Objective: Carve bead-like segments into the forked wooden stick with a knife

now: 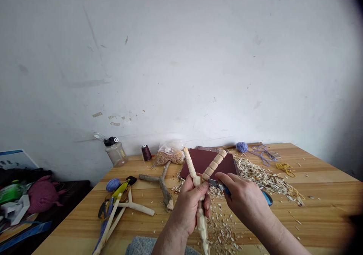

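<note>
A peeled, Y-shaped wooden branch [202, 219] stands upright at the front middle, with ring-like notches along both prongs. My left hand [190, 204] is wrapped round it just below the fork. My right hand [243, 194] grips a blue-handled knife [227, 190], its index finger stretched along the top. The knife's blade meets the wood at the base of the right prong, above my left thumb. Most of the handle is hidden in my right palm.
On the wooden table [320, 206] lie wood shavings [263, 175], a dark red board [198, 160], a bare forked branch [163, 183], peeled forks [138, 207], purple yarn [242, 146] and a bag of rubber bands [169, 154]. A bottle [115, 153] stands back left.
</note>
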`<move>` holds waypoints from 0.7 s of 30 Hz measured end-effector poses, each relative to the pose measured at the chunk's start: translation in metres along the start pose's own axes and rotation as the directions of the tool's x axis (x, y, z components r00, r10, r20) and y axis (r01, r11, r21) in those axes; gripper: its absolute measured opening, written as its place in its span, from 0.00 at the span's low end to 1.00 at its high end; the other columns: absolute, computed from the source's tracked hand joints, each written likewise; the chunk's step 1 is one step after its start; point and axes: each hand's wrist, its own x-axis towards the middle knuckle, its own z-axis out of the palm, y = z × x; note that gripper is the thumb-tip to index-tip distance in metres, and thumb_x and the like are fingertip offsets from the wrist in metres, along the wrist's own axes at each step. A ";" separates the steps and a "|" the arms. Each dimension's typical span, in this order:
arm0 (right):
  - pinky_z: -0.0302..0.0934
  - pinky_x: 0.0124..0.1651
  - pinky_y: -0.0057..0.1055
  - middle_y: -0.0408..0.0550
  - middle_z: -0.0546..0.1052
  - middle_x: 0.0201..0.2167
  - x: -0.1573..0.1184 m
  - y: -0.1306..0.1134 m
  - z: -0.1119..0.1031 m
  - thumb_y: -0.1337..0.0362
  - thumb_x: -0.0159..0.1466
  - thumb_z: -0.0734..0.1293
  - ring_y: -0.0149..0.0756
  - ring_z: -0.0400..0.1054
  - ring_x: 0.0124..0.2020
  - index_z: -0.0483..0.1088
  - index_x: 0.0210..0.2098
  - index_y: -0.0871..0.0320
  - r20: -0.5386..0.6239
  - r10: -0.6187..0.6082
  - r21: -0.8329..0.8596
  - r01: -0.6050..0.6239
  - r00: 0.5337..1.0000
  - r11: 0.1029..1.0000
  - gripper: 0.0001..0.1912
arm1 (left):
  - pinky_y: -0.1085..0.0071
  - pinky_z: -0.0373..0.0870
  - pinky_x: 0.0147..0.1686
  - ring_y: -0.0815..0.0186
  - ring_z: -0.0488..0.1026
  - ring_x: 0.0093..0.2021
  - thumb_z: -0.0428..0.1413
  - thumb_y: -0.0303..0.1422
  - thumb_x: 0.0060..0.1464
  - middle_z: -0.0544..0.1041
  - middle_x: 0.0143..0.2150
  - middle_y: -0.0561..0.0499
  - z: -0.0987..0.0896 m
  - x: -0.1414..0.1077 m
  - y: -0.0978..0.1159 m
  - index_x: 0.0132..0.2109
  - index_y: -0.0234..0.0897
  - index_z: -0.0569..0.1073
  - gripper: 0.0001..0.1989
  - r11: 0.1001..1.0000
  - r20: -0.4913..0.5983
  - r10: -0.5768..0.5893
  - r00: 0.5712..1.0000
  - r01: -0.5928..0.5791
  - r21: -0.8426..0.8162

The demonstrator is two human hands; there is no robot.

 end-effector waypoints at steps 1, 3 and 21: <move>0.53 0.29 0.24 0.42 0.75 0.29 0.000 0.000 -0.001 0.74 0.54 0.59 0.29 0.68 0.28 0.69 0.43 0.51 0.000 -0.001 -0.006 0.001 1.000 1.000 0.20 | 0.81 0.60 0.11 0.77 0.60 0.17 0.56 0.34 0.50 0.64 0.26 0.59 0.001 0.000 0.000 0.37 0.37 0.62 0.11 1.000 0.006 -0.006 1.000 0.006 0.005; 0.52 0.29 0.24 0.41 0.75 0.28 0.000 0.000 -0.001 0.74 0.54 0.59 0.29 0.68 0.27 0.69 0.44 0.51 0.004 -0.004 -0.012 0.004 1.000 1.000 0.21 | 0.81 0.59 0.10 0.78 0.59 0.16 0.56 0.34 0.50 0.64 0.25 0.59 0.003 0.000 0.000 0.37 0.37 0.61 0.11 1.000 0.018 -0.019 1.000 0.019 0.012; 0.47 0.28 0.27 0.41 0.72 0.27 0.001 -0.001 -0.003 0.75 0.54 0.57 0.29 0.66 0.28 0.68 0.41 0.52 0.078 0.014 -0.051 -0.010 0.997 0.999 0.19 | 0.82 0.57 0.08 0.79 0.58 0.15 0.56 0.32 0.49 0.65 0.26 0.58 0.006 -0.005 0.003 0.35 0.37 0.60 0.10 0.996 0.044 -0.087 0.995 0.088 -0.031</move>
